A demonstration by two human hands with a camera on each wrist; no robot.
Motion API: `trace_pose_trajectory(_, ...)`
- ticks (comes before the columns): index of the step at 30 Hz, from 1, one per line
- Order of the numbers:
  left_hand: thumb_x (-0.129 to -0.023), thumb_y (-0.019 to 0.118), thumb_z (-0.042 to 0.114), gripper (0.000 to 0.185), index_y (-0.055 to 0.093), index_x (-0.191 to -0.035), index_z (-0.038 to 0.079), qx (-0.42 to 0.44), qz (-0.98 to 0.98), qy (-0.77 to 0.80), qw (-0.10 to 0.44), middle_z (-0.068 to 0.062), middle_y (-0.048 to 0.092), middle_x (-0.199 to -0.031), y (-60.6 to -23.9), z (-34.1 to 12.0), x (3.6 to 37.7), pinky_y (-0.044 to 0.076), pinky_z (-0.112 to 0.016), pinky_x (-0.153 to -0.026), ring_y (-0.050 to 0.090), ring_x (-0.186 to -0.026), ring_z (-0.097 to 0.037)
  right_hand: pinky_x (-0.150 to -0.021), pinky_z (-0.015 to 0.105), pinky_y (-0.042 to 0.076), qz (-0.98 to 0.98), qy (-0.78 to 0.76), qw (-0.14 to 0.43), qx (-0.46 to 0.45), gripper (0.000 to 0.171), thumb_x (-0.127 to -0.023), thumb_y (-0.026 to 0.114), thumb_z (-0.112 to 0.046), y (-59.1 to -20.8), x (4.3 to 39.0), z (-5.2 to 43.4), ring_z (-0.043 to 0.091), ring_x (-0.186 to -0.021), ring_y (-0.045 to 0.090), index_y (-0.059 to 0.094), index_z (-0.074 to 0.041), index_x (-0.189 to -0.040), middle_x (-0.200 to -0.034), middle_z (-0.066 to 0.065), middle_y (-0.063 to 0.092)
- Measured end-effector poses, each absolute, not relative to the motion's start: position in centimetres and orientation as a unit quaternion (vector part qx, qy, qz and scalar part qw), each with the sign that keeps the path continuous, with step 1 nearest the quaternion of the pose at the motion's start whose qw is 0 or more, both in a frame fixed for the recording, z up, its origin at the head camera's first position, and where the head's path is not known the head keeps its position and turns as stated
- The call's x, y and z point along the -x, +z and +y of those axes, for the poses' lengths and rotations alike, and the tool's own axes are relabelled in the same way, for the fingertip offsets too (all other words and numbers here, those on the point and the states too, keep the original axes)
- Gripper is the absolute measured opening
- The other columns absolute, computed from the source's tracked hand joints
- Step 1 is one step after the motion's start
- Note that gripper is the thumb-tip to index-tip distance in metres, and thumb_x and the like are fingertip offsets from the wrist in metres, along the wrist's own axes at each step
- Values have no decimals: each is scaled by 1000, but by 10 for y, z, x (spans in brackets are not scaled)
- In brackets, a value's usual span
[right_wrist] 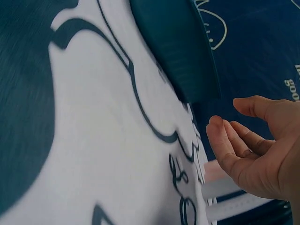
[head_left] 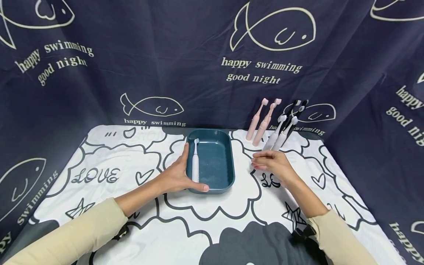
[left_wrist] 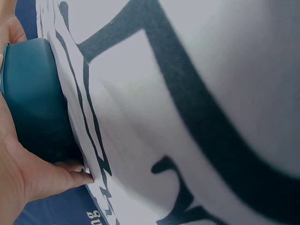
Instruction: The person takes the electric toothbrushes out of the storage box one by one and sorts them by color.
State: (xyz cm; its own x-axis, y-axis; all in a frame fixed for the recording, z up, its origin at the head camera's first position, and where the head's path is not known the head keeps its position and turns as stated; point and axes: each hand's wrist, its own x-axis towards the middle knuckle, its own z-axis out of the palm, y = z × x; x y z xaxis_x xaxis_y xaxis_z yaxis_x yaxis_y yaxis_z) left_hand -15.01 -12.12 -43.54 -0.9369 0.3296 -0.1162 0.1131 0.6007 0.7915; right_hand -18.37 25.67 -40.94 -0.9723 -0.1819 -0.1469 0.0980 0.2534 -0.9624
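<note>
A dark teal rectangular tray (head_left: pixel 215 190) sits on the cloth with one white electric toothbrush (head_left: pixel 195 165) lying lengthwise along its left inner side. My left hand (head_left: pixel 179 175) holds the tray at its left side, thumb over the near rim and fingers along the left wall; the left wrist view shows the hand (left_wrist: pixel 28 173) spanning the tray's outer wall (left_wrist: pixel 37 98). To the tray's right, my right hand (head_left: pixel 273 163) hovers with loosely bent fingers and nothing between them. Just beyond it stand white electric toothbrushes (head_left: pixel 281 140), their lower ends partly hidden by the hand.
Pink electric toothbrushes (head_left: pixel 261 130) stand left of the white ones, and black electric toothbrushes (head_left: pixel 293 125) stand behind these. A patterned black-and-white cloth (head_left: pixel 132 165) covers the table. Dark blue fabric with fish drawings (head_left: pixel 185 55) hangs behind and at both sides.
</note>
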Motion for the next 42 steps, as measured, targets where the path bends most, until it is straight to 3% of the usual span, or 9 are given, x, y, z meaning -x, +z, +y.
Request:
trace_pose_trajectory(6,-63,103,74,177,-23,-179,30,-122,889,422,129,-18,11,-191,-435,-120,149,37,-64,-134,30,-172,-42,-95,27,67,774,-620,123,36,47,-110,70,-8,-404,184,244,5,-97,83,60,22,-144,-114,6,84)
trace_pose_trajectory(15,-64,104,72,176,-23,-179,29,-127,886,430,122,-18,12,-191,-435,-121,149,35,-64,-135,29,-173,-41,-95,26,67,756,-640,132,44,47,-111,68,-5,-398,191,227,6,-98,82,57,24,-146,-110,1,81)
trace_pose_trajectory(21,-63,104,73,177,-22,-179,30,-122,889,425,121,-17,12,-191,-435,-121,149,35,-63,-136,28,-173,-40,-96,28,67,748,-648,134,51,47,-110,67,-4,-393,195,212,7,-98,83,57,24,-146,-114,10,83)
trace_pose_trajectory(24,-63,104,73,177,-22,-180,30,-122,890,422,119,-18,12,-191,-435,-121,149,36,-64,-135,28,-173,-40,-95,29,68,741,-656,132,58,43,-110,68,-3,-391,196,205,9,-97,83,60,23,-143,-112,7,83)
trace_pose_trajectory(31,-64,105,69,177,-21,-180,27,-129,885,433,116,-19,12,-190,-435,-120,149,33,-64,-136,28,-173,-41,-95,31,68,731,-665,137,68,41,-109,69,-3,-386,197,190,13,-97,85,62,22,-141,-122,21,83)
trace_pose_trajectory(42,-65,105,70,177,-22,-180,25,-129,884,433,118,-19,13,-190,-437,-119,151,33,-62,-137,30,-172,-39,-90,31,69,725,-667,160,70,42,-106,74,-6,-381,197,164,17,-94,85,66,18,-140,-108,12,85)
